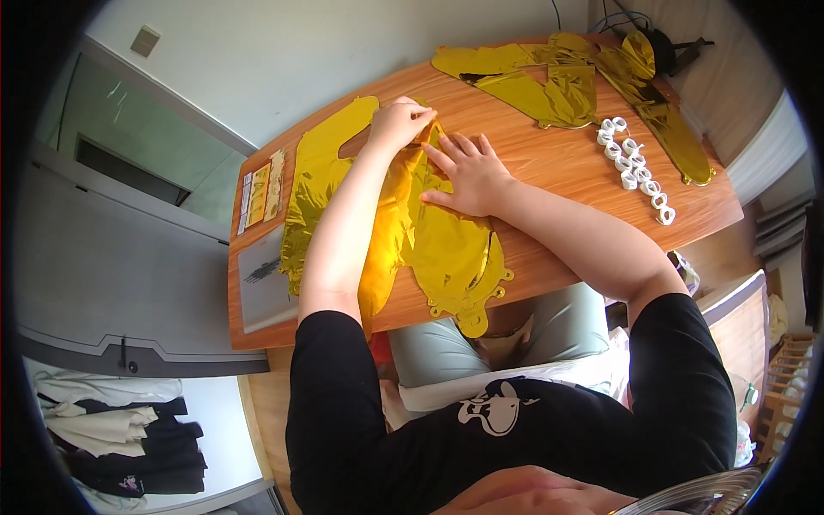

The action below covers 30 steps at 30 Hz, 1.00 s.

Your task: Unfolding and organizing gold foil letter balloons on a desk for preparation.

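Note:
A flat, gold foil balloon (459,266) lies on the wooden table in front of me, its tabbed rounded end hanging over the near edge. My right hand (470,176) rests on the foil with its fingers spread, holding nothing. At the foil's far end, my left hand (399,126) is closed in a pinch on a folded, raised part of it. A shinier orange-gold fold (390,227) runs down beside my left forearm. More flat gold foil (330,129) spreads out under and left of that arm, partly hidden by it.
Several flat gold foil balloons (562,94) lie at the table's back right. Small white ribbon coils (629,163) sit in rows at the right. Along the left edge are a printed packet (262,193) and a clear plastic bag (262,296) with dark thin pieces.

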### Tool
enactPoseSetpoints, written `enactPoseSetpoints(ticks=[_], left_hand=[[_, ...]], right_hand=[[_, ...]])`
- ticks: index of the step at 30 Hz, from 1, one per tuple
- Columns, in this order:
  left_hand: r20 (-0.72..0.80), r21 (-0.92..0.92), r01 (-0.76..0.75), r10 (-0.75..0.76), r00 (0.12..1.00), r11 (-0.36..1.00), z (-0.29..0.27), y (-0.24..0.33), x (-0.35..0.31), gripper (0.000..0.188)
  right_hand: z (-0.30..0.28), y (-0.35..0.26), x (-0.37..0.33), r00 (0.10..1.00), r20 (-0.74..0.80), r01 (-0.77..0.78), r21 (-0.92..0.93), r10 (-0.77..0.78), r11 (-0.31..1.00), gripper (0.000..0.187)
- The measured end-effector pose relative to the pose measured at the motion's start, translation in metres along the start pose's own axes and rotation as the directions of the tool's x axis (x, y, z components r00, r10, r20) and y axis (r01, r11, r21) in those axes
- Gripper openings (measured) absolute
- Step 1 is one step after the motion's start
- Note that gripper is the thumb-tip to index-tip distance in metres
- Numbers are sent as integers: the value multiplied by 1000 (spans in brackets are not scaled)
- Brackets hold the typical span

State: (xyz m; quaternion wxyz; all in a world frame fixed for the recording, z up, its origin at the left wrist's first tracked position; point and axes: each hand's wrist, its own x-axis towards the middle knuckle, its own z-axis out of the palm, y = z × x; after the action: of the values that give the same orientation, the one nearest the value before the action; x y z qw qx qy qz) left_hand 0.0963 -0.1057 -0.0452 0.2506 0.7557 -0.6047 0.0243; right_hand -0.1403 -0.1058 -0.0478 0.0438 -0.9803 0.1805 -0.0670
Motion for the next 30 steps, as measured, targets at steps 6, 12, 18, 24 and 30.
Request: enactPoseSetpoints(ticks=[6, 12, 18, 24, 30], left_hand=[[-10, 58, -22, 23, 1000, 998, -1, 6, -7, 49], [-25, 54, -11, 12, 1000, 998, 3, 6, -9, 49], [5, 156, -2, 1, 1000, 988, 2, 11, -11, 46], [44, 169, 72, -80, 996, 983, 3, 15, -6, 47], [3, 51, 125, -125, 992, 991, 4, 7, -6, 44]], right_hand=[[6, 0, 1, 999, -32, 6, -14, -7, 1000, 97], [13, 1, 0, 997, -83, -5, -9, 4, 1000, 99], [9, 1, -1, 999, -40, 14, -11, -14, 1000, 99], [11, 0, -2, 997, -75, 10, -7, -11, 1000, 100], [3, -4, 0, 1000, -16, 24, 48, -23, 999, 99]])
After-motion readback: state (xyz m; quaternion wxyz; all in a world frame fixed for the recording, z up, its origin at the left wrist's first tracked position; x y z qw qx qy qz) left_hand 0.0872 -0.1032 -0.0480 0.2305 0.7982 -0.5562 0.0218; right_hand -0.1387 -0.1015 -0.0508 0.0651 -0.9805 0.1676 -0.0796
